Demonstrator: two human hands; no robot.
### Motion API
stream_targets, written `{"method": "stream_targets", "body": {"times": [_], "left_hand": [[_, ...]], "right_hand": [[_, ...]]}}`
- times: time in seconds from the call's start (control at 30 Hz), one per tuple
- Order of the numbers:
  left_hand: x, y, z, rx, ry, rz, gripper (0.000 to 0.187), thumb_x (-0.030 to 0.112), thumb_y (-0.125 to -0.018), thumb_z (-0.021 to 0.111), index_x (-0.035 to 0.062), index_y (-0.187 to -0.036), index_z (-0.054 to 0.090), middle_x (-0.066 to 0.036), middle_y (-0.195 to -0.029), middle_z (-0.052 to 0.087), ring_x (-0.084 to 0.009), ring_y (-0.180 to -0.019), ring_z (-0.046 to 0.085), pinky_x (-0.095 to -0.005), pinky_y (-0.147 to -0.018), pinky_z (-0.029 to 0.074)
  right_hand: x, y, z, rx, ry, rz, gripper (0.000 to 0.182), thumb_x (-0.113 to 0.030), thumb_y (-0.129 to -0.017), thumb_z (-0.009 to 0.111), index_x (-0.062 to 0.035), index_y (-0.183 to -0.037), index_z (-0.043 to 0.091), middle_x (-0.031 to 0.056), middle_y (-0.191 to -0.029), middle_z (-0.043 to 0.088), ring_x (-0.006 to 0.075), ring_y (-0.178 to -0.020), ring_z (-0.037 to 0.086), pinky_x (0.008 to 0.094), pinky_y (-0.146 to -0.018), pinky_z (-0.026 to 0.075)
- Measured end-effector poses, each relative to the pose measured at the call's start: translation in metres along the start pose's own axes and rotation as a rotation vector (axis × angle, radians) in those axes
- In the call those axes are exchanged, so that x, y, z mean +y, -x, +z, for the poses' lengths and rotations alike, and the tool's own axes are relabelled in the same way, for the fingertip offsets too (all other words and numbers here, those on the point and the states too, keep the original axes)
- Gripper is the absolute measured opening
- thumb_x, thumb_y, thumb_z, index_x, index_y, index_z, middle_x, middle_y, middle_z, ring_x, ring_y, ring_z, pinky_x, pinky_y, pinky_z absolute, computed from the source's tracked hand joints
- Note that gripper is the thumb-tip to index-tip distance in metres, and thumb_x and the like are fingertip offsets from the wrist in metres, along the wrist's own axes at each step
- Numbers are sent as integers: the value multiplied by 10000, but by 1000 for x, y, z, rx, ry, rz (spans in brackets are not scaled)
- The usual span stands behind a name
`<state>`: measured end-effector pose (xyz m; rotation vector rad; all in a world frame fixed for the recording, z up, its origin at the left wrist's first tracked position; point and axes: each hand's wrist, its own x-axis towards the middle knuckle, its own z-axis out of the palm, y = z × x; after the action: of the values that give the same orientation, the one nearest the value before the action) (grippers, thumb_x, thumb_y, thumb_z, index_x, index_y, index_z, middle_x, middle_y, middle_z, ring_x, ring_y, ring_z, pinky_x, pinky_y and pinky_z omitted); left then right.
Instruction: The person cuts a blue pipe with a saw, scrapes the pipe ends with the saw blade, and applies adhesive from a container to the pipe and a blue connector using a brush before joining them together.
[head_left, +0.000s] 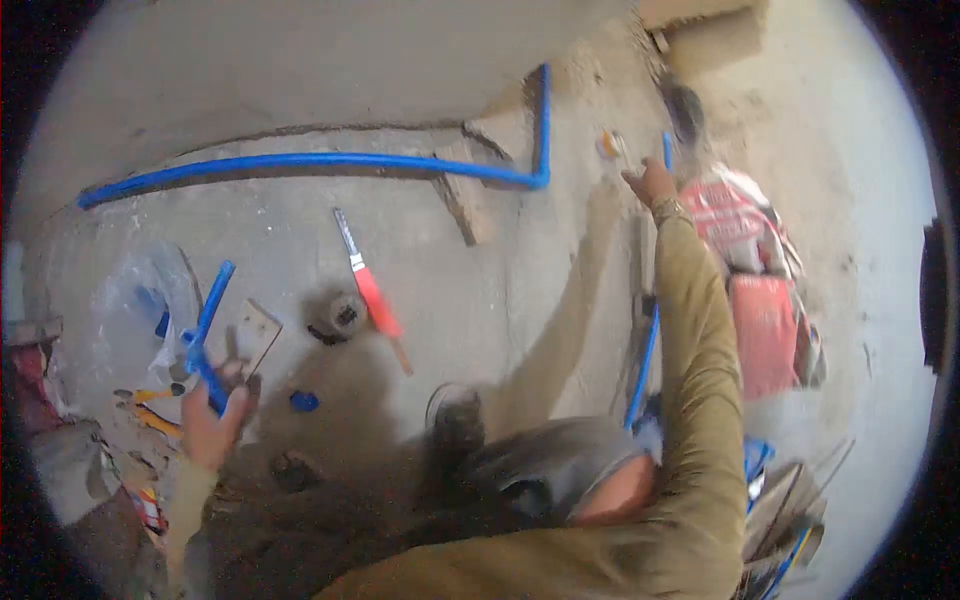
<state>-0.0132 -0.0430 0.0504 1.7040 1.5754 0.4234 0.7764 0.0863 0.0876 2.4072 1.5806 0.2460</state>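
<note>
My left hand (212, 425) is closed around a short blue pipe with a branching fitting (203, 345), its longer end pointing up and away. A flat pale piece with small holes (257, 332) lies just beyond those fingers. My right arm is stretched far forward, and my right hand (655, 186) has its finger and thumb apart. Right by its fingertips is a small white-and-orange container (608, 146) with a thin pale strip beside it; blur hides whether they touch. A red tool with a long metal blade (372, 295) lies on the floor between my hands.
A long blue pipe (330, 160) with an elbow runs along the wall's foot. Yellow-handled pliers (158, 415) and a clear plastic bag (150, 290) lie left. A round dark object (346, 315) and a blue cap (304, 401) are nearby. Red-and-white sacks (735, 225) stand right.
</note>
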Motion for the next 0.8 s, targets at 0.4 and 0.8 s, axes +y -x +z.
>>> {"method": "stream_targets", "body": {"times": [0.4,0.8], "left_hand": [[-43,144,19,80,513,-557,249,55,-844,659,-27,-1063,575,-73,-822,632,-147,-683,618,-294,-635,496],[30,65,-28,-441,-236,-275,298,340,-844,655,51,-909,634,-137,-663,593,-322,-636,612,-445,-635,478]], "right_hand": [[6,-133,109,-153,-263,389,896,-676,-638,751,82,-1103,643,258,-1147,656,373,-1069,647,448,-900,508],[-24,-42,37,-50,-466,-244,512,-445,-801,745,7,-1016,637,138,-926,685,227,-820,652,356,-754,504]]}}
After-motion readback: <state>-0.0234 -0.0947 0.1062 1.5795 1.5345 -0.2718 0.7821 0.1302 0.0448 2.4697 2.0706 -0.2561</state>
